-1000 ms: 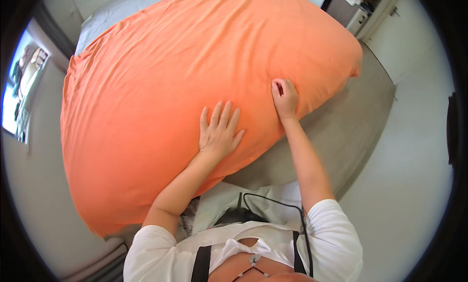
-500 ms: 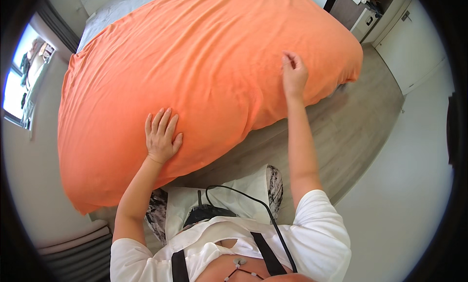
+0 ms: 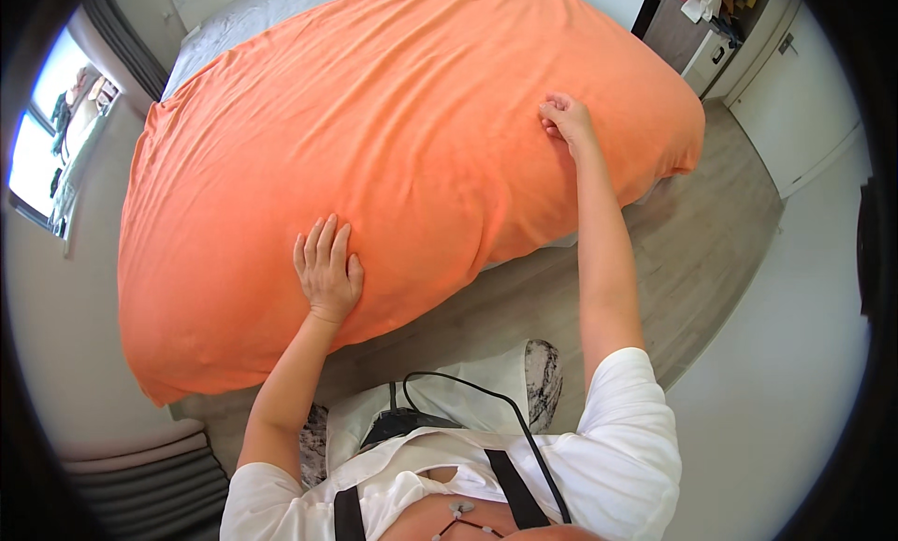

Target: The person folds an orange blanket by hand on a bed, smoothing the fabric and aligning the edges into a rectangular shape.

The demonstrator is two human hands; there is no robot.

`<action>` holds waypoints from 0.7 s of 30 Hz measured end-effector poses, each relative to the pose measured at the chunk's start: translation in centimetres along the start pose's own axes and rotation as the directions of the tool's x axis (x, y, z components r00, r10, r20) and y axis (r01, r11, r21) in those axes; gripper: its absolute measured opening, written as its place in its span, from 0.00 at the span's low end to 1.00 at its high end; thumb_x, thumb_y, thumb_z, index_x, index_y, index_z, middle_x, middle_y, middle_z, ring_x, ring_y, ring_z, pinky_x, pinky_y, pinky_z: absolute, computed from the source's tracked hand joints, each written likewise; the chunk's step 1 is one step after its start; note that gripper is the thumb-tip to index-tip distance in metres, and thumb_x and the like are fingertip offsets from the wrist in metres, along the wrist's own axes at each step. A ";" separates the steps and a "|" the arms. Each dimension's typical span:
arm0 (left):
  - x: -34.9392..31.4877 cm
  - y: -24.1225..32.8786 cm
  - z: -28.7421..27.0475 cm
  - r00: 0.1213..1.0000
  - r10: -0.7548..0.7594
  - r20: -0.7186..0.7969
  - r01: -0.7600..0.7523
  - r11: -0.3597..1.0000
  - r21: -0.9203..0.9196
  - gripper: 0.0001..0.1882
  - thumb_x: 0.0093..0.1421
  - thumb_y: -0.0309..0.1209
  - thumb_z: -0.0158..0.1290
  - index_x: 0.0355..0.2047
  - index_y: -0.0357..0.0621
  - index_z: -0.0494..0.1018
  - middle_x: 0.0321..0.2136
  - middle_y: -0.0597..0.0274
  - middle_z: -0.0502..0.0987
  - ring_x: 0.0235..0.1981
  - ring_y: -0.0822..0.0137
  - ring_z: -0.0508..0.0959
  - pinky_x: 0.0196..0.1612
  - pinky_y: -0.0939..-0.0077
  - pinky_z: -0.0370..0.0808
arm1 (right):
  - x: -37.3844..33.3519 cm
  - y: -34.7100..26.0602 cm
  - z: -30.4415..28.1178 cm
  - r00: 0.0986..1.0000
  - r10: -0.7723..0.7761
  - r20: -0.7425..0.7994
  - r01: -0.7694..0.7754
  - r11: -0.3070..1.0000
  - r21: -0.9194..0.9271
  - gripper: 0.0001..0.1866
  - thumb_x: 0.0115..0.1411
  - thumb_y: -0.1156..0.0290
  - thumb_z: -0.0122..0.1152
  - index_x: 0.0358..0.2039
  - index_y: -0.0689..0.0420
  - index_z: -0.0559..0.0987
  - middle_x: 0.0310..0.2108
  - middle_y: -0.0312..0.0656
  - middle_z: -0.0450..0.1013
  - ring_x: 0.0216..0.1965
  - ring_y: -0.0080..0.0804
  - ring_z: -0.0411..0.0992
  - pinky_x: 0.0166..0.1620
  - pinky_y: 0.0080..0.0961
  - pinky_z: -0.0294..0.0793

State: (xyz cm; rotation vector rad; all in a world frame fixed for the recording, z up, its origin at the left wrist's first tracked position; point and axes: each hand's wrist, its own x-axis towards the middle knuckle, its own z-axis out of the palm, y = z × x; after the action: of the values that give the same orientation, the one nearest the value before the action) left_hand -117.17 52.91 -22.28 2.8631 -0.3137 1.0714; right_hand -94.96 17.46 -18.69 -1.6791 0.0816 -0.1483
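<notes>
An orange cloth cover is spread over a bed, with creases running across its far part and its near edge hanging over the side. My left hand lies flat on the near part of it, palm down, fingers stretched and slightly spread. Farther off to the right, my right hand is at the cover with its fingers curled toward the thumb. Whatever may be between those fingertips is too small or hidden to make out.
Grey bedding shows at the far left of the bed. Wooden floor runs along its near and right sides. A white door and an open cabinet stand at the far right. A ribbed grey pad lies lower left, below a window.
My right hand has turned, its fingers more curled and lower over the cover. The left hand still lies flat. The whole view has shifted slightly.
</notes>
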 end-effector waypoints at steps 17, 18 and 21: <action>0.3 -0.1 0.1 1.000 0.015 -0.020 -0.014 1.000 0.016 0.20 0.45 0.33 0.43 0.42 0.45 0.65 0.46 0.59 0.63 0.50 0.63 0.60 0.53 0.62 0.50 | 3.2 -1.0 3.7 0.922 -0.380 0.069 0.266 0.495 -0.827 0.12 0.47 0.62 0.53 0.33 0.48 0.72 0.30 0.38 0.71 0.33 0.35 0.69 0.34 0.31 0.68; 0.2 0.0 0.0 1.000 0.013 -0.018 -0.013 1.000 0.013 0.20 0.46 0.33 0.43 0.42 0.45 0.65 0.46 0.59 0.63 0.50 0.63 0.60 0.53 0.62 0.50 | 2.7 -1.6 4.0 0.937 -0.340 0.085 0.243 0.453 -0.858 0.09 0.47 0.63 0.53 0.31 0.48 0.72 0.29 0.38 0.71 0.32 0.36 0.69 0.33 0.31 0.68; 0.3 0.1 0.0 1.000 0.013 -0.020 -0.012 1.000 0.010 0.20 0.46 0.33 0.42 0.42 0.45 0.65 0.46 0.59 0.63 0.50 0.62 0.60 0.52 0.62 0.50 | 2.5 -1.6 4.3 0.932 -0.348 0.099 0.240 0.390 -0.889 0.06 0.47 0.64 0.52 0.26 0.48 0.73 0.27 0.39 0.71 0.30 0.37 0.69 0.31 0.32 0.68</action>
State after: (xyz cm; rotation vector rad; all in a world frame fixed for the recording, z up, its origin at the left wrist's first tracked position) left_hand -117.01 52.81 -22.09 2.8606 -0.3267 1.1056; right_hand -91.96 21.49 -17.47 -2.7842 -0.0932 -0.5509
